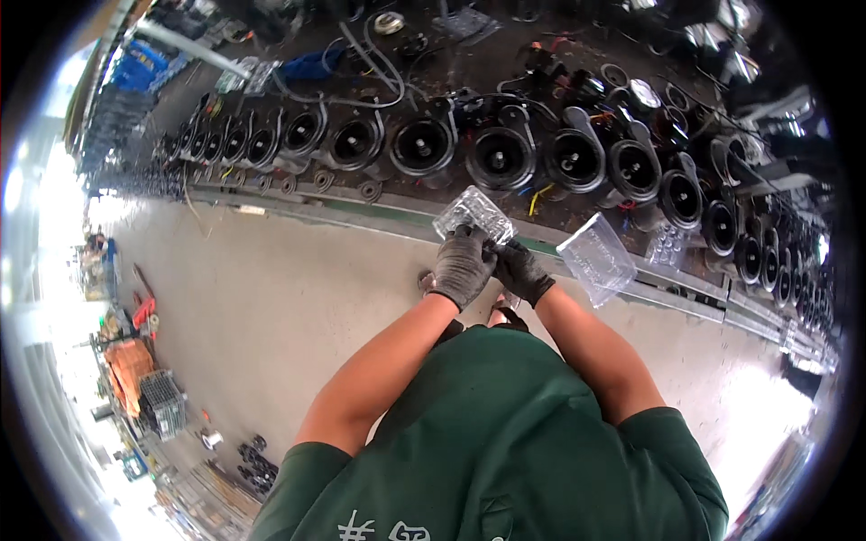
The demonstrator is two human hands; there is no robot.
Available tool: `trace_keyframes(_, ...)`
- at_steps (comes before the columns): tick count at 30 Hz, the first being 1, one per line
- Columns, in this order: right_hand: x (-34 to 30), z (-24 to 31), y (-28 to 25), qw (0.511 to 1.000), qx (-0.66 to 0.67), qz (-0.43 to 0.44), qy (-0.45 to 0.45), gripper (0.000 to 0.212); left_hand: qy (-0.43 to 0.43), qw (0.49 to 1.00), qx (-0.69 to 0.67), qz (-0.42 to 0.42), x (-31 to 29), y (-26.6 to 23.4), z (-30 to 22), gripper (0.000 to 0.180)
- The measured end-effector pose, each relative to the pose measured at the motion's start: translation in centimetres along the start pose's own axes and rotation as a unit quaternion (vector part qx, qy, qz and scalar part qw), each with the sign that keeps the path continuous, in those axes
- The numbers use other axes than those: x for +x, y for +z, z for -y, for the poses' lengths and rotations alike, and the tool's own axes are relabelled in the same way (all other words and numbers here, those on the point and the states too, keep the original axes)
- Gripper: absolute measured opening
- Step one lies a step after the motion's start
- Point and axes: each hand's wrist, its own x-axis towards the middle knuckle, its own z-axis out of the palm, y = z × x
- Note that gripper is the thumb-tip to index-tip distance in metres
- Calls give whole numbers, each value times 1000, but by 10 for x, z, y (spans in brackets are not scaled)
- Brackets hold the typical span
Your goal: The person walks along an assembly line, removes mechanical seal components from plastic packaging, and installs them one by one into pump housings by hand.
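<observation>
Both of my hands wear dark grey gloves and meet at the near edge of the workbench. Between them is a clear plastic blister tray (pixel 475 214) with moulded hollows. My left hand (pixel 464 269) grips its near side, the fingers curled onto it. My right hand (pixel 523 270) is closed at the tray's near right corner, its fingertips partly hidden. Whether small parts lie in the hollows I cannot make out. Just right of my right hand, another clear plastic tray (pixel 599 260) rests on the bench edge and juts out over it.
Round black motor-like housings (pixel 501 158) line the workbench (pixel 406 194) in a long row. A further clear blister piece (pixel 667 245) lies at the right. Small coiled rings (pixel 371 190) sit along the front edge. Behind me at left stands a grey crate (pixel 162 403) on the floor.
</observation>
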Motion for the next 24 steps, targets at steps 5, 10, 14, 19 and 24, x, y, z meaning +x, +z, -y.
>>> trace_keyframes(5,-6,4,-15,992,44,-122,-5,31,-32,994,74,70,33,43,-1,28)
trace_keyframes(10,-16,14,-22,987,-16,-156,-10,33,11,999,12,31,46,61,-1,25)
trace_keyframes(14,-6,18,-36,973,-52,-224,-10,21,-24,984,-126,126,66,76,13,29)
trace_keyframes(19,0,31,-22,960,-86,-266,-6,19,-33,976,-201,81,77,93,38,20)
trace_keyframes(24,-2,45,2,933,-192,-305,-11,23,-134,875,-456,90,81,111,67,16)
